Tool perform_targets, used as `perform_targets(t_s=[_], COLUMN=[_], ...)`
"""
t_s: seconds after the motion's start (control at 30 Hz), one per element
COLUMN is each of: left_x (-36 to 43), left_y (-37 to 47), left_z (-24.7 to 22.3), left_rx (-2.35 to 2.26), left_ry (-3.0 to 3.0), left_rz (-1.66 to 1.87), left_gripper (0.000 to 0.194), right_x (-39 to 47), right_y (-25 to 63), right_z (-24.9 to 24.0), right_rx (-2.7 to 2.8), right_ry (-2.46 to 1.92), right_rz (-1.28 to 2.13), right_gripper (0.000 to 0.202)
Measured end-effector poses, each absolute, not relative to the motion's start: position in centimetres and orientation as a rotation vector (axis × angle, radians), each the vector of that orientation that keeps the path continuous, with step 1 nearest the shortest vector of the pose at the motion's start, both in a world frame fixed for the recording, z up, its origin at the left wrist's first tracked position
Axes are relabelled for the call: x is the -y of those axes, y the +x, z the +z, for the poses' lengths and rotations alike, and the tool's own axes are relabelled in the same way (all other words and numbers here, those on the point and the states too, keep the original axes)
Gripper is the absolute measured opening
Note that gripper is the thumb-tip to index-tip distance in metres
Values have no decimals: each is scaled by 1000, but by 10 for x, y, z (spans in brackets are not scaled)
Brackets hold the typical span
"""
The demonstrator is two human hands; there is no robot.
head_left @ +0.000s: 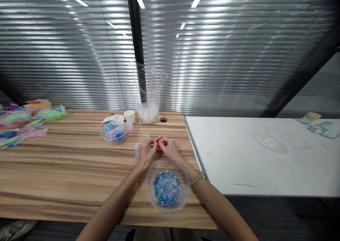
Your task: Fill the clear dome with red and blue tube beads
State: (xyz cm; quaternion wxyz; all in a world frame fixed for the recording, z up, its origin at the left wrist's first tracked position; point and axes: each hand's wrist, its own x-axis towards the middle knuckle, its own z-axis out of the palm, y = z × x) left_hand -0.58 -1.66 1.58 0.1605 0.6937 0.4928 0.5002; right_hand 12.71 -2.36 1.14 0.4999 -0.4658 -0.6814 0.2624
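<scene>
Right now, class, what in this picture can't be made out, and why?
Head view: small red item between left hand and right hand; fingers cover its shape.
Head view: multicoloured plastic packets; blurred, cut by left edge.
Head view: pale shoe; cut by left edge.
Head view: floor of round clear plastic bowl; small blue tubular pieces cover it.

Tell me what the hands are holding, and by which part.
Both the left hand and the right hand pinch a small red item between the fingertips. Which part of it they grip is too small to tell.
</scene>
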Motion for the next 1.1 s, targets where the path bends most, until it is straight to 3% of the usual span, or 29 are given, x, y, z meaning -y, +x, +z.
perform_targets(t_s=[0.23,0.33,0.4,0.8,1.1], left_x=[9,10,9,8,33], left_y=[-22,-27,-30,-26,-16], left_z=[21,31,34,23,43], left_rx=[-1199,-946,-842,-796,-674], left_ry=[2001,2068,2050,1729,1803], left_rz=[1304,1121,1000,973,1087], left_gripper=[25,61,73,72,74], right_x=[23,19,19,29,68], right_y=[129,132,133,139,148], right_z=[10,8,9,27,76], right_rx=[1560,1502,1465,1443,1575], right_ry=[-1086,-1011,-961,-962,-919], right_rz=[773,912,1020,1069,1022], right_gripper=[20,21,21,24,16])
